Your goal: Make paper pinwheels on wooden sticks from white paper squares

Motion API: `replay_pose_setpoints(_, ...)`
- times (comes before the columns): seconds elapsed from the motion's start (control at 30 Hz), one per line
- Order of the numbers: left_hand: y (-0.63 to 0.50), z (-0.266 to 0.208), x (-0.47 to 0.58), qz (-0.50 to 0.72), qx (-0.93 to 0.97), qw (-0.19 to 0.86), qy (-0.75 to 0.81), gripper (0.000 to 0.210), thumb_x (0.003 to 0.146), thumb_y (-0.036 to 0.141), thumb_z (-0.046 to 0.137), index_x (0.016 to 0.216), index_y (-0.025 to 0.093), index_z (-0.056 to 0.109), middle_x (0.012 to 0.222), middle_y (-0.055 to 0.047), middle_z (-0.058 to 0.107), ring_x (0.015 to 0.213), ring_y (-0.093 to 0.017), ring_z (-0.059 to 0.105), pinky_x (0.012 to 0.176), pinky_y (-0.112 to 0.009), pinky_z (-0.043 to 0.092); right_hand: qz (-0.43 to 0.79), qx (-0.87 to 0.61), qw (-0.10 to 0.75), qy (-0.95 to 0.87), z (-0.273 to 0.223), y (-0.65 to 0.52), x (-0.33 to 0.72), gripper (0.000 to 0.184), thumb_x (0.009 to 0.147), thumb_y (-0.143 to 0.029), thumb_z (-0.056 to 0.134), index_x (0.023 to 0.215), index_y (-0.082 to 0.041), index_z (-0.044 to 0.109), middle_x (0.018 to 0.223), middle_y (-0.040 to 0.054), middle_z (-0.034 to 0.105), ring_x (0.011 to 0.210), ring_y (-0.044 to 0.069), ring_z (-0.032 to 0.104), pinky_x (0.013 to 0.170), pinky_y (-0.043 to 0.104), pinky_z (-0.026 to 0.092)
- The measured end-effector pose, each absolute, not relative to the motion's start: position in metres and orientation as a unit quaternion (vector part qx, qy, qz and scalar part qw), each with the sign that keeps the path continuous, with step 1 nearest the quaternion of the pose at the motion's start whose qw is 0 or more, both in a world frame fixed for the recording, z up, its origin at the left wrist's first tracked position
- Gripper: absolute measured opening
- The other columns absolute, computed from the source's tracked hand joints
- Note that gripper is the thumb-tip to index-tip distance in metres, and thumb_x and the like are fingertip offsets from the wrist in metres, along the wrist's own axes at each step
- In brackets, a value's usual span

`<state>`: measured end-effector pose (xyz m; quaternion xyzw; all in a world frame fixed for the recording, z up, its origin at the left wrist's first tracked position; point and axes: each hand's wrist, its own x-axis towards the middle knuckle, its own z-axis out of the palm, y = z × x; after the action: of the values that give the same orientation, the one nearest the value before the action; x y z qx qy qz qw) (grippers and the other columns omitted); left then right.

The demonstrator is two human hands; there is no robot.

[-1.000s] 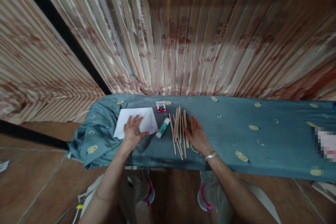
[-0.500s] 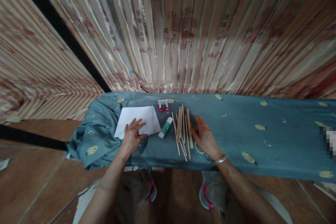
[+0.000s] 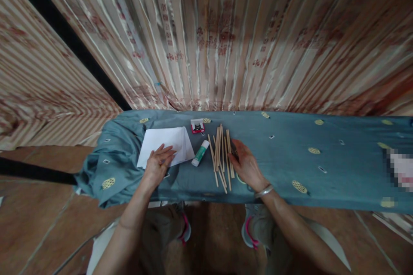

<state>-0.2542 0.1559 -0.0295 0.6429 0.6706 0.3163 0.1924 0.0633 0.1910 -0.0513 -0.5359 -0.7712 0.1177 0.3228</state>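
Note:
Palm down, my left hand (image 3: 156, 166) is at the near edge of a stack of white paper sheets (image 3: 163, 137), its fingers stretched out over the sheets and holding nothing. My right hand (image 3: 248, 166) is open just right of a loose bunch of thin wooden sticks (image 3: 219, 150). Its thumb reaches towards the nearest sticks; whether it touches them I cannot tell. Between paper and sticks lies a green and white glue stick (image 3: 200, 153). A small open red and white box (image 3: 197, 126) with dark contents stands behind it.
A blue-green cloth (image 3: 277, 159) with yellow pineapple prints covers the long narrow table and bunches up at its left end. Behind it hangs a striped curtain (image 3: 219, 73). A black pole (image 3: 74, 41) slants down at the left. A blurred-out item (image 3: 400, 167) lies at the far right.
The fingers of my left hand have drawn closer together over the paper. My right hand stays beside the sticks. The whole view has shifted slightly.

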Motion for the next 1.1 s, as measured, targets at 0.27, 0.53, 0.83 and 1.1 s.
replay_pose_setpoints(0.27,0.158,-0.028,-0.248,0.382,0.586,0.172,0.694,0.022,0.075,0.039,0.058,0.078,0.025,0.075,0.099,-0.007,0.076,0.105,-0.029,0.067,0.112,-0.052,0.03,0.148,-0.562,0.286,-0.762,-0.046,0.188,0.061,0.056,0.092,-0.038,0.044,0.137,-0.005,0.043,0.134,0.0225,0.054,0.126,0.03,0.051,0.107,0.048,0.04)
replay_pose_setpoints(0.53,0.159,-0.024,-0.244,0.377,0.585,0.158,0.701,0.031,0.071,0.048,0.057,0.08,0.024,0.076,0.1,-0.009,0.076,0.104,-0.031,0.067,0.107,-0.05,0.04,0.136,-0.594,0.2,-0.767,-0.036,0.175,0.013,0.094,0.08,-0.051,0.063,0.149,-0.003,0.021,0.151,0.0282,0.029,0.14,0.039,0.029,0.107,0.056,0.03)
replay_pose_setpoints(0.83,0.16,-0.021,-0.242,0.385,0.584,0.189,0.689,0.042,0.072,0.056,0.055,0.084,0.022,0.076,0.102,-0.009,0.075,0.104,-0.03,0.067,0.103,-0.044,0.045,0.177,-0.621,0.191,-0.739,-0.038,0.188,-0.012,0.061,0.089,-0.011,0.039,0.148,-0.002,0.027,0.154,0.0237,0.026,0.141,0.033,0.029,0.111,0.049,0.031)
replay_pose_setpoints(1.1,0.162,-0.01,-0.234,0.435,0.552,0.165,0.693,0.026,0.07,0.045,0.061,0.077,0.024,0.076,0.092,-0.003,0.077,0.094,-0.026,0.071,0.093,-0.036,0.053,0.289,-0.604,0.227,-0.707,-0.032,0.19,-0.058,0.065,0.088,-0.01,0.038,0.149,0.002,0.019,0.157,0.0262,0.017,0.146,0.034,0.017,0.113,0.055,0.028)
